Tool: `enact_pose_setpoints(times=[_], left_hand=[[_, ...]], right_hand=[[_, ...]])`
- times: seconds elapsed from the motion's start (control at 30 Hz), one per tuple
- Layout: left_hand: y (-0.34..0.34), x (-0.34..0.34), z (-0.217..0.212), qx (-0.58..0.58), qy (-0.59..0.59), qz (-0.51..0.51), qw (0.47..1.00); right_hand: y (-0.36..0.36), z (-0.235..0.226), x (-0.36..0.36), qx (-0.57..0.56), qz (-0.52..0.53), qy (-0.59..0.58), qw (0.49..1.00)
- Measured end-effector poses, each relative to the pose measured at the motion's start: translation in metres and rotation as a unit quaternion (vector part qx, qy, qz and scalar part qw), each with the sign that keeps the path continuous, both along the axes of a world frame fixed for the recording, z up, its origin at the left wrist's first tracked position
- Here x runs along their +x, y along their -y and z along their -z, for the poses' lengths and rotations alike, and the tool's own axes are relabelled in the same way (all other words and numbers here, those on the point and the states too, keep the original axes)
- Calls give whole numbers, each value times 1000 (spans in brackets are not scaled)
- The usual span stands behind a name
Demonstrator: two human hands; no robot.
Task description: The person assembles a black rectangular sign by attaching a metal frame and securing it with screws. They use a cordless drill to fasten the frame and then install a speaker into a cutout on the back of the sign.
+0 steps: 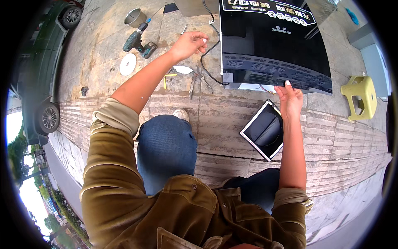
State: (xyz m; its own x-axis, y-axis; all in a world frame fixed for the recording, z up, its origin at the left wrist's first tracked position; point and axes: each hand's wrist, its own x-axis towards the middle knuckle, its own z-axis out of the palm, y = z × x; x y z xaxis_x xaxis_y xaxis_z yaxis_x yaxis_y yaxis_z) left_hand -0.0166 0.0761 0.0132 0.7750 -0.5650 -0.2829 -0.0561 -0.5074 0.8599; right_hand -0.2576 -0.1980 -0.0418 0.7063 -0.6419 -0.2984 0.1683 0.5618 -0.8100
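Observation:
A large appliance with a glossy black glass front panel (273, 45) lies at the upper right, printed stickers on its face. My right hand (290, 99) pinches the near edge of that panel, the thumb on top and the other fingers partly hidden at the edge. Short wires and a pale strip show under this edge. My left hand (190, 45) is raised left of the appliance, close to a black cable (213, 37). Its fingers are curled together; whatever they may hold is too small to tell. Between my knees and the appliance rests a square black panel with a white border (263, 132).
A cordless drill (139, 41), a metal pot (134, 18) and a white disc (128, 64) stand or lie at the upper left. Pliers (201, 76) and a yellow hex key (166, 80) lie ahead of my knee. A yellow stool (360, 97) is at right, a parked car (35, 70) at left.

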Motion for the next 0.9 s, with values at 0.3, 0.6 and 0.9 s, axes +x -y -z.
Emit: enact_pose_setpoints(times=[0.3, 0.6, 0.9], left_hand=[[3, 49, 79, -283, -32, 7, 959], [19, 50, 102, -401, 14, 30, 915], [41, 69, 106, -450, 89, 43, 887]], right_hand=[[-7, -13, -3, -35, 58, -73, 995], [-16, -51, 24, 4, 125, -284, 951], [-14, -45, 19, 28, 74, -293, 953]])
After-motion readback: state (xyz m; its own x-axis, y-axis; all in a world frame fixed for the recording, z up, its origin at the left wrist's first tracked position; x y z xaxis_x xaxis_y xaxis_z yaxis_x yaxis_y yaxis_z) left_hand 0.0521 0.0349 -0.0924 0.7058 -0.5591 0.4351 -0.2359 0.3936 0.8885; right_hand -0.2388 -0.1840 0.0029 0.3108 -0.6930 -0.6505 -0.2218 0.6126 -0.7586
